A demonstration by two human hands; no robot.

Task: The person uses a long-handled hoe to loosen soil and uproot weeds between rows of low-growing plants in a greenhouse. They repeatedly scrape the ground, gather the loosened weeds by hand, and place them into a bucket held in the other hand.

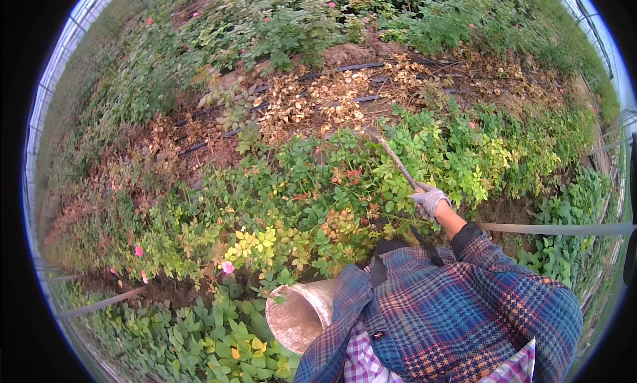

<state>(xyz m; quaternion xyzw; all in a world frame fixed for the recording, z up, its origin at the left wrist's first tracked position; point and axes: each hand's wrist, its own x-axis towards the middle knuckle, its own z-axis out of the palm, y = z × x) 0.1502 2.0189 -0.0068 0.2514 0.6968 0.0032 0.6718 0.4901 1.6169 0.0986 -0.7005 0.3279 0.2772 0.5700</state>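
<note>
My right hand (pixel 429 202), in a pale grey glove, grips the wooden handle of a long-handled hand tool (pixel 395 159). The tool slants up and to the left into the rose bushes (pixel 343 184). Leaves partly cover its head, so I cannot tell the exact kind. My left hand is out of view. Beside the left sleeve of the plaid jacket (pixel 343 296) a dirty white plastic bucket (pixel 298 316) lies tilted, its mouth facing left. The sleeve covers the bucket's right side.
Black drip irrigation hoses (pixel 358 67) cross the soil among dried brown leaves (pixel 303 104). Taller rose bushes (pixel 293 24) grow beyond. Broad-leaved green plants (pixel 214 333) fill the lower left. Metal poles stand at the right (pixel 557 228) and left (pixel 102 303).
</note>
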